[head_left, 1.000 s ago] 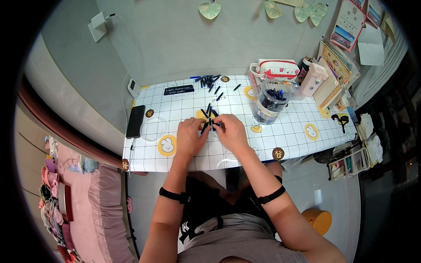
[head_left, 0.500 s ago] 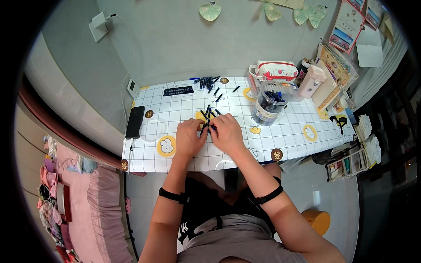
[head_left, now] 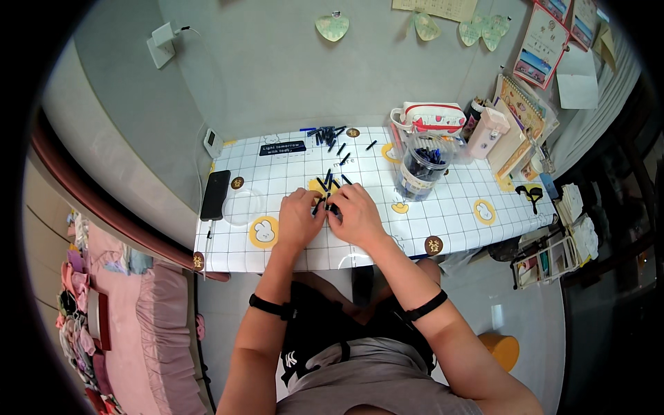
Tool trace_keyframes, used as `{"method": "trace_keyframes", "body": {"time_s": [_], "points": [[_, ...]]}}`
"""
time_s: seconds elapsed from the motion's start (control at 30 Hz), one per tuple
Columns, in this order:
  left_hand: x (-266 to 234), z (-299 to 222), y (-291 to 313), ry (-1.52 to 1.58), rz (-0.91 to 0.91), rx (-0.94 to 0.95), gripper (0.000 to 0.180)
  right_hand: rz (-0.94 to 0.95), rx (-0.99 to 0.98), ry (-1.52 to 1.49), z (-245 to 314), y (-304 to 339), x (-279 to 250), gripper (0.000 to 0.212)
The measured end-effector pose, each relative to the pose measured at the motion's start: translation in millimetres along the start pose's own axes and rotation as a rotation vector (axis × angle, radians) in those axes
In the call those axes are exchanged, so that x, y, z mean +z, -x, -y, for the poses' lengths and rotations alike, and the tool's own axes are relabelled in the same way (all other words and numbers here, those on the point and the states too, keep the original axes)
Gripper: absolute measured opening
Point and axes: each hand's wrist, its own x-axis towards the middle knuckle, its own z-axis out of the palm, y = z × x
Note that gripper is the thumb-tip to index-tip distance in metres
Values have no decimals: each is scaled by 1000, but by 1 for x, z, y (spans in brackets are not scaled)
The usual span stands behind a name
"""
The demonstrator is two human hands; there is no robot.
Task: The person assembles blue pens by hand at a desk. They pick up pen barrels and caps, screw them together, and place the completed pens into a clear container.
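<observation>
My left hand [head_left: 299,217] and my right hand [head_left: 355,216] meet over the near middle of the table. The fingers of both are curled and pinched round small dark tubes that look like ink cartridges [head_left: 319,205], partly hidden by the fingertips. Just beyond my fingers lie several loose dark cartridges [head_left: 328,176] on a yellow printed patch. A larger pile of dark blue cartridges [head_left: 323,135] sits at the far edge, with a few strays nearer. To the right stands a clear plastic tub [head_left: 417,181], open at the top and holding many more cartridges.
A clear round lid [head_left: 242,207] lies left of my hands, beside a black phone [head_left: 215,195] on a cable. At the back right are a white pencil case [head_left: 433,119], a pink bottle [head_left: 488,133] and upright notebooks [head_left: 520,117]. Black scissors [head_left: 532,197] lie near the right edge.
The view has shifted slightly. My hands stay in nearly the same place, with small finger movements round the dark tubes. The tub and the pile have not moved.
</observation>
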Motion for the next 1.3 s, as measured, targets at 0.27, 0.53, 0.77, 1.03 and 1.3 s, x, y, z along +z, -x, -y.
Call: {"method": "trace_keyframes", "body": {"time_s": [0.27, 0.53, 0.77, 1.03, 1.3], "points": [[-5, -1, -1, -8, 55, -42, 19, 54, 59, 8, 0, 0, -3, 19], [-18, -2, 3, -28, 122, -129, 16, 112, 139, 119, -3, -3, -14, 14], [-23, -7, -4, -62, 227, -198, 10, 224, 238, 126, -10, -12, -22, 12], [-14, -8, -3, 41, 245, -153, 11, 246, 222, 283, -11, -21, -19, 11], [3, -20, -7, 36, 245, -113, 14, 266, 83, 353, -21, -25, -24, 11]]}}
